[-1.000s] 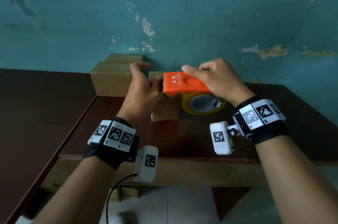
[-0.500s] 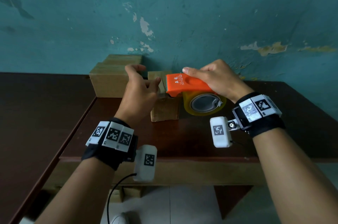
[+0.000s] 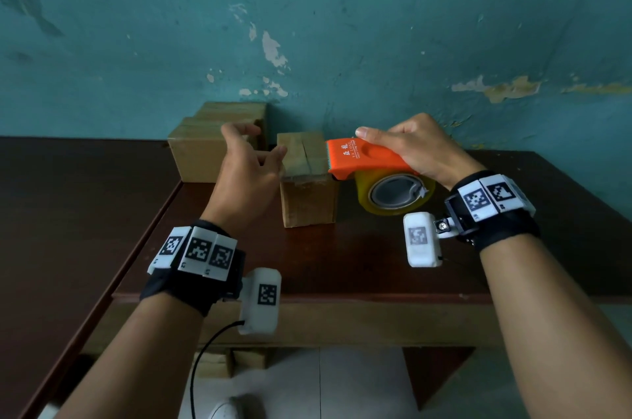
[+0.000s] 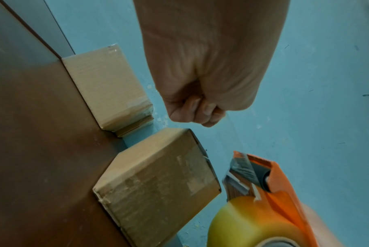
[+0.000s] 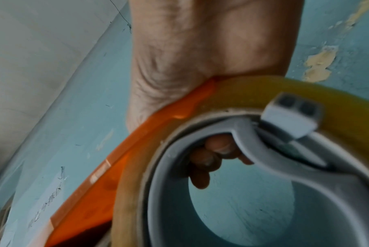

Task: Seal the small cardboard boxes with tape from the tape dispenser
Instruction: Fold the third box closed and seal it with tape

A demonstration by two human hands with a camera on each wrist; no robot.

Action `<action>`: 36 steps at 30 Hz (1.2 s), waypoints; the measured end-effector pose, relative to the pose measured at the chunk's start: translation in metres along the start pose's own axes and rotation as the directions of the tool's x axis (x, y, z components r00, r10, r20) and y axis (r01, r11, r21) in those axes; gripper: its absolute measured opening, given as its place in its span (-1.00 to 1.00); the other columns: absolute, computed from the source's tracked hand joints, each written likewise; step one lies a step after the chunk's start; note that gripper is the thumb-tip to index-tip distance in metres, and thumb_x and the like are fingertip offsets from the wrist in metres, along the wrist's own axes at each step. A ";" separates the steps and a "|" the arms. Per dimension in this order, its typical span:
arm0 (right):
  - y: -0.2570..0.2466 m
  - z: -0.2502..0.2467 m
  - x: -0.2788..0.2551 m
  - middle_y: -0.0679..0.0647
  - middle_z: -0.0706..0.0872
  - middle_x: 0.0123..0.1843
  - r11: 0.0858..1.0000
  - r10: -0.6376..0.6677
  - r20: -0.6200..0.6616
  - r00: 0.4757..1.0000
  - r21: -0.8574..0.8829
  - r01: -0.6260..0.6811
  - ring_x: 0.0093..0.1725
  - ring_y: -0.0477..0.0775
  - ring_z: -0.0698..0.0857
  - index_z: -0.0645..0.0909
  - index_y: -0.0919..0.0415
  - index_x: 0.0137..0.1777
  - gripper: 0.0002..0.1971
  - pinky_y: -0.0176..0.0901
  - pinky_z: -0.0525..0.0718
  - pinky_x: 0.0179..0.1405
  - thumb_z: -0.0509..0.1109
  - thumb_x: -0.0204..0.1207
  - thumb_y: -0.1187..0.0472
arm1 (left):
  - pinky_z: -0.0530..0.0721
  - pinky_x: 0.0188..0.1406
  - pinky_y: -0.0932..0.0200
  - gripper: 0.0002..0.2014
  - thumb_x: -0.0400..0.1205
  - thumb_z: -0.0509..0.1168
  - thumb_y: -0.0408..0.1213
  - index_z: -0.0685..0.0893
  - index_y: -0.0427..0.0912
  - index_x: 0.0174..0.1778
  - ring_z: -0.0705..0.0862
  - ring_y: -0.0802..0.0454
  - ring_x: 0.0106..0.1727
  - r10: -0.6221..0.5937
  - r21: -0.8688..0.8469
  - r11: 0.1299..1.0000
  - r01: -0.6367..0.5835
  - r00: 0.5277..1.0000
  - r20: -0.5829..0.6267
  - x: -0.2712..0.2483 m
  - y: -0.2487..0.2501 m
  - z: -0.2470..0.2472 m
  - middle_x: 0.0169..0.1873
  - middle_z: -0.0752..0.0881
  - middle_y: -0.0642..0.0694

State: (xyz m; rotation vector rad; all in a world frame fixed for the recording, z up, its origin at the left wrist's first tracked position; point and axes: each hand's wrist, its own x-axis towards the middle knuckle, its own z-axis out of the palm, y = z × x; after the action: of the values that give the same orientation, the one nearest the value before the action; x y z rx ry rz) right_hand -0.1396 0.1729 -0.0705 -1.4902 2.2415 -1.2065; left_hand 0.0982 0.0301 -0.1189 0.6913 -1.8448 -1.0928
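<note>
A small cardboard box [image 3: 307, 203] stands on the brown table [image 3: 342, 264] near the wall, with shiny tape across its top seam. My right hand [image 3: 417, 148] grips the orange tape dispenser [image 3: 362, 158] from above. The dispenser's toothed front end rests at the right edge of the box top, and its yellowish tape roll [image 3: 396, 192] hangs beside the box. My left hand [image 3: 254, 158] hovers just left of the box, holding nothing, its thumb close to the top left edge. The left wrist view shows the box [image 4: 158, 180], the dispenser [image 4: 284, 192] and curled fingers [image 4: 200, 113]. In the right wrist view my fingers [image 5: 211, 155] wrap the dispenser [image 5: 137, 158].
More cardboard boxes [image 3: 201, 151] are stacked against the teal wall behind my left hand. A darker table [image 3: 68, 213] adjoins on the left. Cardboard boxes [image 3: 232, 360] sit on the floor under the table's front edge.
The dispenser slid right across the box top to its right edge. My left hand let go of the box and drew back to the left.
</note>
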 end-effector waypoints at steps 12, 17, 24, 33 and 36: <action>0.033 -0.020 0.004 0.26 0.51 -0.41 0.996 0.090 -0.055 0.994 0.016 -0.089 -0.45 0.16 0.52 0.64 0.38 -0.31 -0.16 0.02 0.45 -0.22 0.57 0.31 -0.54 | 0.62 -0.55 0.35 -0.62 0.78 0.38 -0.23 0.32 -0.10 0.37 0.76 0.23 -0.40 -0.080 0.020 0.996 0.082 0.994 -0.071 0.001 -0.008 -0.022 -0.07 0.72 -0.20; 0.042 -0.023 0.005 0.24 0.58 -0.39 0.994 0.104 -0.050 0.993 0.036 -0.102 -0.43 0.17 0.57 0.69 0.28 -0.25 -0.25 0.00 0.50 -0.20 0.58 0.31 -0.53 | 0.56 -0.61 0.34 -0.63 0.78 0.37 -0.20 0.33 -0.09 0.37 0.63 0.25 -0.53 -0.082 0.051 0.995 0.086 0.994 -0.070 0.005 -0.015 -0.022 -0.16 0.70 -0.20; 0.046 -0.013 0.008 0.18 0.49 -0.44 0.994 0.110 -0.077 0.991 -0.004 -0.111 -0.47 0.12 0.49 0.64 0.24 -0.34 -0.30 -0.01 0.43 -0.23 0.56 0.39 -0.50 | 0.52 -0.62 0.36 -0.63 0.79 0.36 -0.19 0.31 -0.11 0.36 0.64 0.30 -0.57 -0.087 0.073 0.993 0.092 0.994 -0.071 0.008 -0.027 -0.021 -0.16 0.72 -0.19; 0.061 -0.002 0.008 0.26 0.60 -0.38 0.991 0.132 0.002 0.991 -0.012 -0.132 -0.44 0.16 0.58 0.70 0.26 -0.21 -0.26 0.00 0.52 -0.19 0.48 0.43 -0.54 | 0.55 -0.56 0.31 -0.68 0.80 0.34 -0.18 0.34 -0.11 0.33 0.64 0.23 -0.48 -0.126 0.084 0.988 0.127 0.992 -0.015 0.006 -0.036 -0.018 -0.14 0.70 -0.23; 0.063 0.000 0.008 0.31 0.64 -0.37 0.991 0.134 0.008 0.991 -0.007 -0.134 -0.44 0.20 0.63 0.69 0.28 -0.22 -0.18 0.03 0.59 -0.17 0.43 0.34 -0.62 | 0.57 -0.56 0.32 -0.73 0.83 0.29 -0.24 0.34 -0.15 0.33 0.62 0.29 -0.52 -0.167 -0.010 0.986 0.167 0.986 -0.004 0.003 -0.031 -0.015 -0.22 0.67 -0.17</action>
State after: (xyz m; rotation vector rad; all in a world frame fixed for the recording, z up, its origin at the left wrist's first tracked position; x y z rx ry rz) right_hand -0.1866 0.1759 -0.1134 -1.3203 2.3001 -1.1523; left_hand 0.1110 0.0077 -0.1415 0.8547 -1.8017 -1.2048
